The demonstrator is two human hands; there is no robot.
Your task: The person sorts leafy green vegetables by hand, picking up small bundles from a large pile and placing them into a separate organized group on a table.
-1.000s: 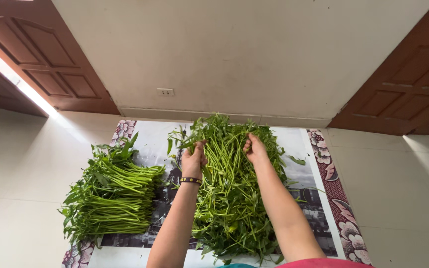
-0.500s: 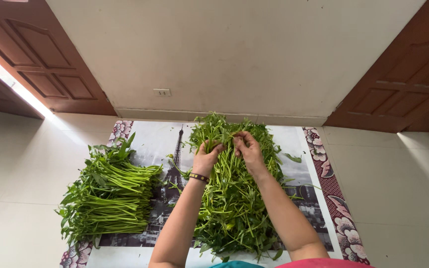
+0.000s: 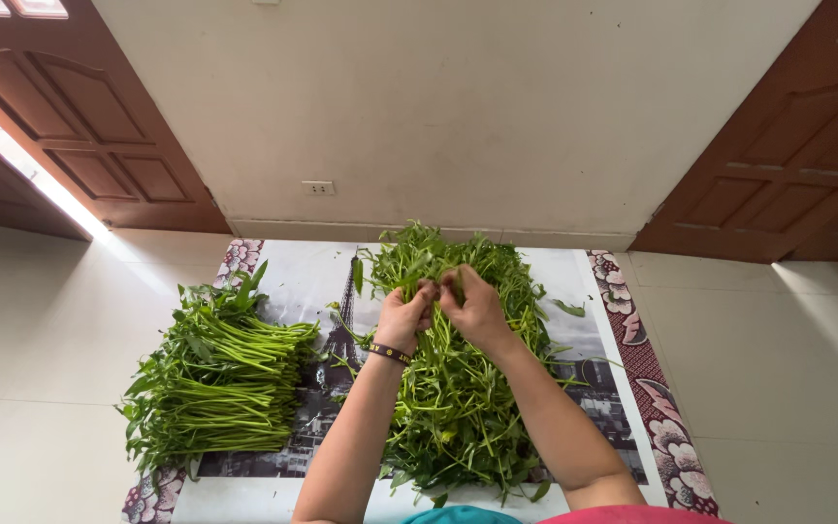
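Left hand (image 3: 402, 318) and right hand (image 3: 475, 309) together over the loose greens pile (image 3: 458, 388), fingers pinching stems. Left of that pile, a tidy stacked bundle (image 3: 220, 378) on the printed mat (image 3: 293, 281).

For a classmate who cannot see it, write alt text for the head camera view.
Both hands, left hand and right hand, meet over a loose pile of leafy green stems, pinching stalks. A tidier bundle of greens lies to the left on a printed floor mat, beneath a pale wall.
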